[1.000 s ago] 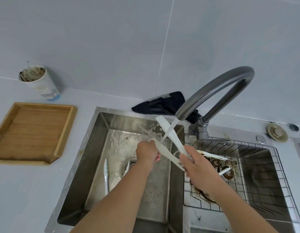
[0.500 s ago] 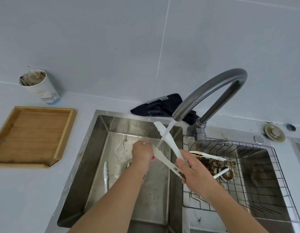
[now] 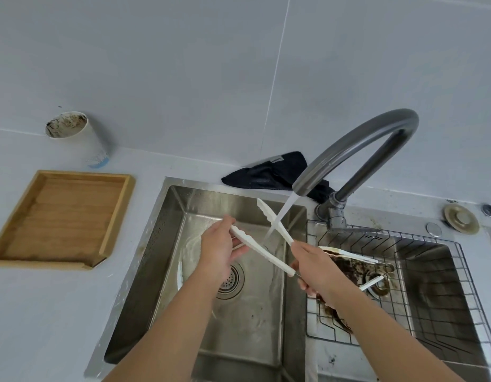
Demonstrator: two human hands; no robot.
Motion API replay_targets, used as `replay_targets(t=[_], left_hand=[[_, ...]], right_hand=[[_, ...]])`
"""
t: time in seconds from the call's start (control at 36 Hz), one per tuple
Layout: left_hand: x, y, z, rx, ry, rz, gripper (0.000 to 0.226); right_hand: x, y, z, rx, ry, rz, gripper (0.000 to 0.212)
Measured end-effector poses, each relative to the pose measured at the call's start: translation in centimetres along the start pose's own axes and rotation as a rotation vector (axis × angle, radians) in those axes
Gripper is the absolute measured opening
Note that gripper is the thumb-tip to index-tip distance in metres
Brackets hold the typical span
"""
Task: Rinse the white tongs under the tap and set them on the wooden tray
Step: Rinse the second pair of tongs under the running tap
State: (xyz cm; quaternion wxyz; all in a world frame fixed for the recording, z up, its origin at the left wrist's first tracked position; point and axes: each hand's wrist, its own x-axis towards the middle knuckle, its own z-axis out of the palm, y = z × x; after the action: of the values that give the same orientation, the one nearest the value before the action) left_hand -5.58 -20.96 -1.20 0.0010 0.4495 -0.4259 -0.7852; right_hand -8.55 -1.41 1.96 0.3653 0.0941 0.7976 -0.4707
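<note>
White tongs (image 3: 262, 250) spread in a V over the left sink basin (image 3: 255, 321). My right hand (image 3: 316, 267) grips them at the hinge end. My left hand (image 3: 221, 249) holds the tip of the nearer arm between fingers and thumb. Water runs from the grey tap (image 3: 357, 150) onto the farther arm. The wooden tray (image 3: 59, 219) lies bare on the counter to the left of the sink.
A dirty white cup (image 3: 76, 137) stands behind the tray. A dark cloth (image 3: 269, 172) lies behind the sink. A wire rack (image 3: 420, 285) covers the right basin, with another pair of tongs (image 3: 349, 255) and brown dirt. A white utensil (image 3: 180, 274) lies in the left basin.
My left hand has slid out along the nearer arm toward its tip, and the tongs have spread wider. The water stream now hits the farther arm.
</note>
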Motion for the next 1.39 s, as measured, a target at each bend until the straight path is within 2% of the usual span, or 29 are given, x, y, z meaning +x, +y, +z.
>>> replay_targets(t=[0.14, 0.22, 0.28, 0.42, 0.5, 0.61, 0.75, 0.86, 0.94, 1.06, 1.25, 1.39], left_hand=[[-0.2, 0.7, -0.6, 0.022, 0.026, 0.064, 0.025], [-0.2, 1.3, -0.6, 0.049, 0.066, 0.108, 0.026], [-0.3, 1.6, -0.4, 0.071, 0.082, 0.143, 0.027], [-0.1, 2.0, 0.1, 0.090, 0.135, 0.189, 0.024], [0.1, 2.4, 0.4, 0.085, 0.102, 0.195, 0.021], [0.2, 2.6, 0.6, 0.075, -0.004, 0.175, 0.034], [0.5, 1.1, 0.7, 0.110, 0.049, 0.161, 0.042], [0.4, -1.6, 0.7, 0.247, 0.025, 0.079, 0.049], [0.0, -3.4, 1.4, 0.245, -0.028, -0.015, 0.055], [-0.6, -4.4, 2.8, 0.176, -0.097, -0.070, 0.030], [0.3, -4.5, 4.3, 0.226, 0.047, -0.037, 0.020], [1.6, -4.2, 4.3, 0.340, 0.135, 0.019, 0.023]], right_hand=[[0.4, -0.6, 0.5, -0.076, 0.004, -0.044, 0.029], [0.2, -1.1, 0.9, -0.181, -0.009, -0.115, 0.056], [0.3, -1.3, 1.0, -0.241, -0.027, -0.149, 0.065], [0.9, -2.1, 1.3, -0.349, -0.073, -0.203, 0.059], [1.4, -2.4, 1.3, -0.385, -0.081, -0.195, 0.058], [2.3, -2.6, 1.5, -0.312, -0.079, -0.099, 0.059], [3.0, -3.3, 2.2, -0.063, -0.104, 0.028, 0.050], [3.3, -3.9, 2.5, -0.024, -0.134, 0.059, 0.061], [3.4, -4.0, 2.6, -0.023, -0.157, 0.076, 0.066], [3.2, -3.9, 2.7, -0.076, -0.155, 0.089, 0.067], [2.2, -3.1, 2.0, -0.068, -0.142, 0.061, 0.075], [1.8, -2.0, 1.3, -0.068, -0.116, 0.080, 0.087]])
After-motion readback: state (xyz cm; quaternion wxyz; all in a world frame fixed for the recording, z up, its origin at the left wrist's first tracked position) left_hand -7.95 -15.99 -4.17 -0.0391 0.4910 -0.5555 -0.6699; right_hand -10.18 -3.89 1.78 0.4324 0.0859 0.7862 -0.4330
